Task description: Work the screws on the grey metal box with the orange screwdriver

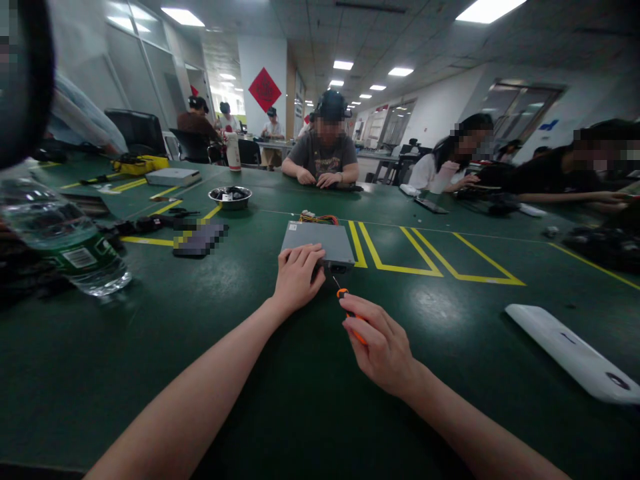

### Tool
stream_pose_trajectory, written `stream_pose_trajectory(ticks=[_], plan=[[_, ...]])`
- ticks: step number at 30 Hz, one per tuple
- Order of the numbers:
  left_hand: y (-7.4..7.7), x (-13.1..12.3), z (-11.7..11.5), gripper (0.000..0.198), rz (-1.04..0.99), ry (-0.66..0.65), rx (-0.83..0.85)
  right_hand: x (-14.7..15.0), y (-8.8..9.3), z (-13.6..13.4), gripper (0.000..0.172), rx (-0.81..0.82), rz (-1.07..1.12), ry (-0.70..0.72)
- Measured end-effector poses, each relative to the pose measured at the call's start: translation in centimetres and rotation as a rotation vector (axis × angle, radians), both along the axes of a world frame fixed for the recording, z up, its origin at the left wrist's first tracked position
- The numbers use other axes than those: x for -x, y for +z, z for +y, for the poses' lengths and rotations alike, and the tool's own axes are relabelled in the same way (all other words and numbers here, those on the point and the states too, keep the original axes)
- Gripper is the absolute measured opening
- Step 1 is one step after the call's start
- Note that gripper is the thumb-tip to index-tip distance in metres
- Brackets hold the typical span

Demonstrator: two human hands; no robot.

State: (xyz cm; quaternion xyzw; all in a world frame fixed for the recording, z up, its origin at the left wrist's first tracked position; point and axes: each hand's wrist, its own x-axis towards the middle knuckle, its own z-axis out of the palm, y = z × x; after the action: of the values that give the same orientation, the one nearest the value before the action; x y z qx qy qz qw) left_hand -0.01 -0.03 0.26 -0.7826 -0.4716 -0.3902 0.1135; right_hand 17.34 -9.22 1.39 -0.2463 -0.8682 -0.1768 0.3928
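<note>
Your left hand (300, 270) holds the flat grey metal box (320, 237) by its near edge, fingers laid across the top; the box sits ahead of you on the dark green tabletop (280, 413). Your right hand (377, 340) grips an orange-and-black screwdriver (343, 294), its thin shaft pointing at the box's near face; whether the tip touches, you cannot tell.

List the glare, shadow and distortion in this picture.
Head view: ceiling lights look blown out to white; head view: pale glare on the green table, right of the right hand; head view: deep shadow between the forearms; head view: the water bottle looks tilted, probably wide-angle distortion.
</note>
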Motion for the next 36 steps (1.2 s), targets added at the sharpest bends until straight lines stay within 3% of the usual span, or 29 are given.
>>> stream_pose_trajectory(ticks=[7, 12, 18, 24, 30, 36], plan=[[0.03, -0.01, -0.07, 0.025, -0.002, 0.0, -0.009, -0.3, 0.11, 0.1, 0.025, -0.022, 0.017, -0.129], [-0.04, -0.05, 0.05, 0.026, -0.008, 0.001, -0.012, -0.23, -0.07, -0.06, 0.035, 0.014, 0.007, -0.033], [-0.11, 0.03, 0.09, 0.026, -0.005, 0.0, -0.015, -0.24, -0.11, 0.37, 0.025, 0.009, 0.021, -0.095], [-0.09, 0.03, 0.05, 0.026, -0.001, -0.003, -0.01, -0.01, 0.05, 0.35, 0.032, 0.046, 0.003, 0.007], [-0.12, 0.07, 0.02, 0.028, 0.004, -0.005, 0.003, -0.02, 0.13, 0.09, 0.022, -0.004, 0.033, -0.087], [-0.06, 0.01, -0.02, 0.028, -0.005, -0.007, -0.003, -0.01, -0.11, 0.15, 0.035, 0.056, 0.032, -0.024]])
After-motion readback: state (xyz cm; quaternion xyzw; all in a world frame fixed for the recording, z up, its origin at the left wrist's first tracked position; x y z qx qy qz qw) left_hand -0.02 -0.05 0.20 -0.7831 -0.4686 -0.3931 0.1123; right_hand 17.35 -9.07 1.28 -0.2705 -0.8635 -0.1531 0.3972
